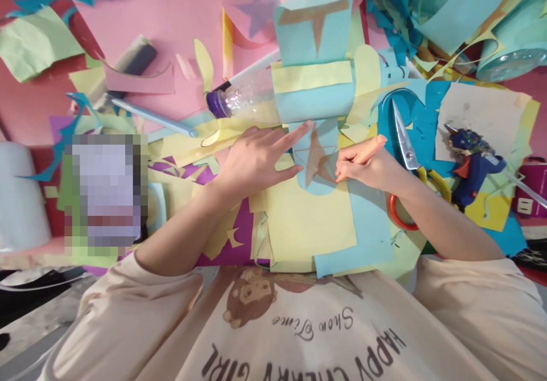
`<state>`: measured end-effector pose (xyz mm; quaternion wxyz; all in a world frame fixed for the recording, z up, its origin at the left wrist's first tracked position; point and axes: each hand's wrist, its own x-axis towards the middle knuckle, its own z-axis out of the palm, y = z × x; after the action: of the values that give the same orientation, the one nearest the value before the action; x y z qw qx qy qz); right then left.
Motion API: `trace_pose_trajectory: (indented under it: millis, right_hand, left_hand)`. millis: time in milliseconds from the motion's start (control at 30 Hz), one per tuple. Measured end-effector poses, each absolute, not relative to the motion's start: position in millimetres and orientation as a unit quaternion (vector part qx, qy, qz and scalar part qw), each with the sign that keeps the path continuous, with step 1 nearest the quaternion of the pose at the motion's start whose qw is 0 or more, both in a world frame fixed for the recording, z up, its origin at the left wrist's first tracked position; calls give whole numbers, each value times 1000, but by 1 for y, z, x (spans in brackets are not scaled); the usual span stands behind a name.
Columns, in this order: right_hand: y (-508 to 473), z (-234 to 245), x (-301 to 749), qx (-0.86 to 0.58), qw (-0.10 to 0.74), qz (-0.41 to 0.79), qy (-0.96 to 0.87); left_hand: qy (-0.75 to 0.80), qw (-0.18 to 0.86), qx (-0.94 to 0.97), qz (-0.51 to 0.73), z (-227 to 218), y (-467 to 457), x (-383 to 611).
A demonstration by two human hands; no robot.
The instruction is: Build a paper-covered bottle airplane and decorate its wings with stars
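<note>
My left hand (260, 156) lies flat with fingers stretched out, pressing the left side of a light blue paper piece (318, 162) that has a star shape traced or cut in it. My right hand (365, 162) is closed in a pinch at the right edge of that piece; what its fingers grip, if anything, is too small to make out. The blue piece rests on a yellow sheet (307, 221) and a light blue sheet (367, 227). Just behind it lies a plastic bottle (248, 99) with a purple cap, wrapped in blue and yellow paper (314, 90).
Scissors (410, 159) with red and yellow handles lie right of my right hand. A blue glue gun (472, 153) sits further right. Coloured paper scraps cover the pink surface (171, 16). A white roll (19, 199) stands at the left edge, a blurred patch beside it.
</note>
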<state>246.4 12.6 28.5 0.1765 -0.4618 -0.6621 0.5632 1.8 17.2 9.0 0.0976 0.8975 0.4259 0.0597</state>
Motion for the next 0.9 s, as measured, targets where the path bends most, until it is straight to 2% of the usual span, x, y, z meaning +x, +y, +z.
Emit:
trace_pose_trajectory:
  millis: [200,533,900]
  right_hand:
    - [14,24,246,-492,239,567,-616]
    - [13,25,246,-489,233,506,-671]
    - [13,26,246,-457,202,543,-675]
  left_hand:
    - [425,98,898,61,8,17,1]
    - [424,95,898,63,7,17,1]
    - [423,90,899,68,6,18,1]
